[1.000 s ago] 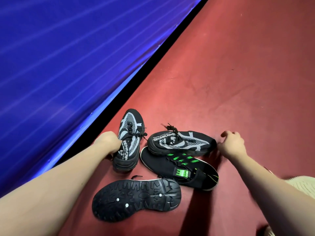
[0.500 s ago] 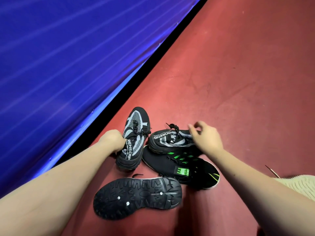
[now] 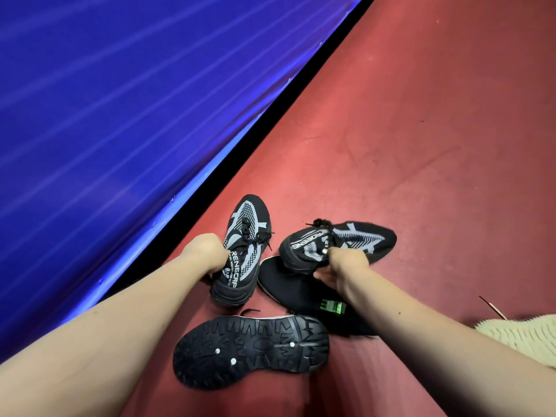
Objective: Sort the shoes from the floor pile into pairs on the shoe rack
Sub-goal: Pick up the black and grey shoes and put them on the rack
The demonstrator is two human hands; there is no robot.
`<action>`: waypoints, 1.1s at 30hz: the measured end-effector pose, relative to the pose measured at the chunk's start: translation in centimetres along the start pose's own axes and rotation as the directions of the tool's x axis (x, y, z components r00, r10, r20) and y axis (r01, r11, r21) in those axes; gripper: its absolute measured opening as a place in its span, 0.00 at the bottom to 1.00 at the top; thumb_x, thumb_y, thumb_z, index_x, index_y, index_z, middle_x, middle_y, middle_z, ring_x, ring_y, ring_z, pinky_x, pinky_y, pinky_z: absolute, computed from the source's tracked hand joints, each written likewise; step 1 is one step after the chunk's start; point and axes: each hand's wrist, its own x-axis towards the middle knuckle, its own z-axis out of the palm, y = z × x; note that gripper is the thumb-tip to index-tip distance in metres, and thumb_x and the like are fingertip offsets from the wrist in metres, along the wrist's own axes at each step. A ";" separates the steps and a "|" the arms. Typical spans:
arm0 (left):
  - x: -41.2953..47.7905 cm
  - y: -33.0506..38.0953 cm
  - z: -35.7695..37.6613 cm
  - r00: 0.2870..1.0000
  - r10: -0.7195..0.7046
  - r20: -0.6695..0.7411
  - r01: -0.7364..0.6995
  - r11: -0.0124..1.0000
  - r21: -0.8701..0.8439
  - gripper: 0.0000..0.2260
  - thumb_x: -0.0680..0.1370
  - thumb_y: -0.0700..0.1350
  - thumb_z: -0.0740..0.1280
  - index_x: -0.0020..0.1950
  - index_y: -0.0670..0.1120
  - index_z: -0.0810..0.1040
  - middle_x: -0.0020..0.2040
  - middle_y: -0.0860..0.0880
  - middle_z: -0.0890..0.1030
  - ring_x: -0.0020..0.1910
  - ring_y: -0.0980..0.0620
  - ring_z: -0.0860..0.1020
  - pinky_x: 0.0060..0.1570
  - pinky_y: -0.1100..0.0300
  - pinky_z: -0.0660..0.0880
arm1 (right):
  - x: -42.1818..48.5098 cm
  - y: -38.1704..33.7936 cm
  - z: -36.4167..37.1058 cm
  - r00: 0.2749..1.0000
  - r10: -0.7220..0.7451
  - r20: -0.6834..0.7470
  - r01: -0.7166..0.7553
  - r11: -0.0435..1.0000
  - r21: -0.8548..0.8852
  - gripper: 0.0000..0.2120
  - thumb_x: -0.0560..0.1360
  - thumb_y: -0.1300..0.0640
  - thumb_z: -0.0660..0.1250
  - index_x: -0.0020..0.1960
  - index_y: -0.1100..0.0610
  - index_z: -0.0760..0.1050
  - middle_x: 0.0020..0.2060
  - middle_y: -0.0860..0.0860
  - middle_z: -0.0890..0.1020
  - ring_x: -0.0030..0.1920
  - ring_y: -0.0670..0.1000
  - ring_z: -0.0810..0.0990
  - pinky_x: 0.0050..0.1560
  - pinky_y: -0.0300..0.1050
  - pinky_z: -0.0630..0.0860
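Several black shoes lie piled on the red floor [image 3: 406, 130]. My left hand [image 3: 204, 251] grips the collar of a black-and-grey knit shoe [image 3: 245, 236] whose toe points away from me. A matching black-and-grey shoe [image 3: 355, 239] has its toe pointing right, and my right hand [image 3: 340, 266] grips it at the heel opening. Under it lies a black shoe with green marks [image 3: 301, 290], partly hidden by my right forearm. Nearest to me, a black shoe lies sole up [image 3: 249, 350]. No shoe rack is in view.
A blue wall or sheet [image 3: 120, 115] runs along the left, with a dark gap [image 3: 240, 145] at its base. A cream knit shoe [image 3: 523, 335] lies at the right edge. Red floor stretches away beyond the pile.
My right hand came in from the right of the pile, crossed over the second grey shoe and now grips its heel opening. That shoe looks slightly raised. My left hand kept its grip.
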 end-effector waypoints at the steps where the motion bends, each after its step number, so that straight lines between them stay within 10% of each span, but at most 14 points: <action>1: 0.0 0.1 0.1 1.000 -0.004 0.006 0.004 1.000 -0.018 0.12 0.79 0.42 0.61 0.48 0.34 0.79 0.43 0.34 0.83 0.37 0.37 0.84 0.37 0.45 0.82 | 0.0 -0.8 -0.8 0.996 -0.064 -0.065 0.064 0.998 0.005 0.03 0.76 0.65 0.59 0.48 0.65 0.71 0.25 0.59 0.78 0.20 0.55 0.77 0.21 0.41 0.76; 8: -1.1 2.9 1.0 0.969 0.183 0.165 -0.146 0.966 -0.214 0.12 0.82 0.49 0.57 0.56 0.47 0.78 0.45 0.40 0.80 0.35 0.41 0.80 0.32 0.59 0.74 | 0.8 -4.9 -5.3 0.804 -0.451 -0.388 0.413 0.892 -0.181 0.13 0.66 0.60 0.64 0.27 0.57 0.63 0.27 0.57 0.73 0.30 0.57 0.73 0.32 0.45 0.68; 12: -1.4 2.7 0.7 0.935 0.174 0.308 -0.036 0.913 -0.406 0.10 0.81 0.54 0.56 0.61 0.56 0.69 0.50 0.46 0.78 0.32 0.52 0.78 0.24 0.65 0.71 | -0.3 -5.1 -4.6 0.747 -0.598 -0.292 0.513 0.797 -0.319 0.16 0.69 0.57 0.63 0.26 0.62 0.64 0.23 0.60 0.69 0.29 0.55 0.64 0.27 0.46 0.63; 18: -0.8 1.0 -0.8 0.997 0.023 0.075 0.009 0.915 -0.402 0.10 0.82 0.49 0.56 0.53 0.45 0.72 0.35 0.47 0.77 0.24 0.51 0.73 0.29 0.66 0.62 | -2.7 -5.6 -0.3 0.716 -0.694 0.071 0.662 0.644 -0.383 0.18 0.69 0.53 0.61 0.32 0.68 0.73 0.29 0.64 0.79 0.30 0.54 0.71 0.33 0.51 0.74; 25: -1.3 -0.1 -1.4 0.991 -0.062 0.119 0.102 0.927 -0.360 0.12 0.82 0.51 0.52 0.52 0.47 0.72 0.42 0.45 0.75 0.29 0.49 0.71 0.33 0.64 0.62 | -1.8 -2.4 3.7 0.802 -0.439 0.404 0.594 0.650 -0.474 0.12 0.76 0.57 0.62 0.34 0.53 0.73 0.32 0.51 0.78 0.38 0.53 0.79 0.45 0.51 0.77; 29: -1.5 0.4 0.3 0.978 0.032 0.207 0.025 0.964 -0.265 0.13 0.81 0.51 0.55 0.64 0.55 0.70 0.48 0.45 0.73 0.36 0.50 0.69 0.35 0.62 0.65 | -0.6 -1.8 2.5 0.850 -0.431 0.303 0.526 0.672 -0.521 0.09 0.74 0.59 0.65 0.35 0.52 0.75 0.36 0.53 0.80 0.45 0.56 0.82 0.51 0.48 0.77; 33: -0.8 0.8 1.1 1.000 0.006 -0.025 -0.009 0.990 -0.140 0.18 0.79 0.52 0.60 0.64 0.43 0.68 0.54 0.38 0.80 0.43 0.41 0.80 0.41 0.51 0.78 | 0.2 -1.9 0.5 0.873 -0.484 0.053 0.408 0.667 -0.623 0.10 0.72 0.55 0.66 0.49 0.60 0.76 0.47 0.57 0.82 0.51 0.59 0.81 0.49 0.46 0.76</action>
